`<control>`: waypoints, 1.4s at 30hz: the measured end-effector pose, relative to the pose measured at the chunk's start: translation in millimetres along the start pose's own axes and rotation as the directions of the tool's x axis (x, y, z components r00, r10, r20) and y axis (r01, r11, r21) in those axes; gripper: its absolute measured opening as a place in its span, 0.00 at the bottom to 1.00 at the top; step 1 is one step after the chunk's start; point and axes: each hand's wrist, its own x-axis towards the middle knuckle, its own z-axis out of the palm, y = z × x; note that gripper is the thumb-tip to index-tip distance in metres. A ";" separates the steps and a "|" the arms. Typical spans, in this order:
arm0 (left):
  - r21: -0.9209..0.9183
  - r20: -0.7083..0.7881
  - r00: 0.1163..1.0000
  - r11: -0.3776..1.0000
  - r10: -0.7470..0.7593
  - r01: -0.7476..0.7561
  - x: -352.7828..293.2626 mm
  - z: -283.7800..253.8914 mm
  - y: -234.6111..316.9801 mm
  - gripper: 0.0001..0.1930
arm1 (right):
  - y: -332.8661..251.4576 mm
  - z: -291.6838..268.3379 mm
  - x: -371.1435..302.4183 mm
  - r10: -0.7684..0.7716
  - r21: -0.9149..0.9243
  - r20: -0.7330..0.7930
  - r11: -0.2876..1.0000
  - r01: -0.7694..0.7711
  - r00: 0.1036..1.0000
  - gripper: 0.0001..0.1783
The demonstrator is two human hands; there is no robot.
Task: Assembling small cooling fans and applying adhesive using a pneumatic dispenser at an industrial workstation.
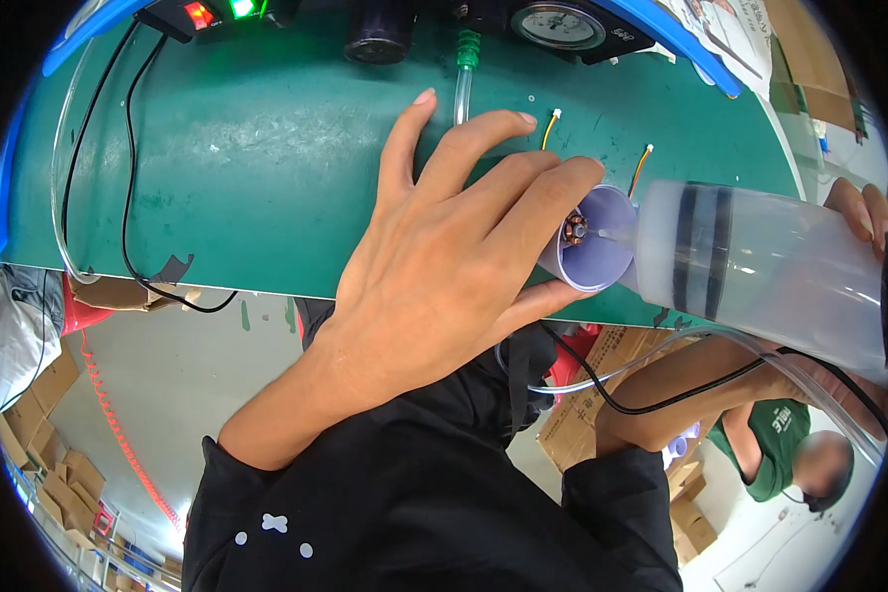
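My left hand (454, 227) is closed round a small lavender plastic housing (602, 268), thumb below and fingers above, over the green table. Copper motor windings (574, 230) show inside its round mouth. From the right, a large translucent dispensing syringe (760, 252) with black bands points into that mouth; its thin tip lies close to the windings. My right hand (863, 212) grips the syringe near the picture's right rim, its fingertips showing on top and the rest partly hidden. Two thin wire leads with white plugs (556, 114) (648, 149) stick out beyond the housing.
A pressure gauge (559, 27) and a controller with lit red and green switches (217, 12) stand along the table's far side. A clear air hose (462, 99) and black cables (131, 187) lie about. Cardboard boxes (587, 405) and a person in green (775, 444) are beyond the near edge.
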 end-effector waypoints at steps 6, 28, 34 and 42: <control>-0.001 -0.004 1.000 1.000 0.003 -0.003 1.0 0.9 -0.1 0.34 | -1.3 5.1 0.5 -0.003 0.039 0.001 0.999 0.003 1.000 0.40; 0.307 -0.054 0.972 0.930 0.227 -0.200 -1.1 15.0 3.5 0.26 | -61.0 22.4 1.4 0.155 -0.689 0.152 0.724 -0.008 0.976 0.41; 0.271 -0.070 0.975 0.945 0.209 -0.183 0.3 16.0 6.4 0.27 | -32.9 35.0 0.1 0.090 -0.727 0.069 0.687 -0.011 0.994 0.41; 0.299 -0.070 0.973 0.935 0.222 -0.192 -0.7 16.8 4.5 0.28 | -23.0 41.0 3.0 -0.011 -0.784 -0.039 0.620 -0.024 0.999 0.42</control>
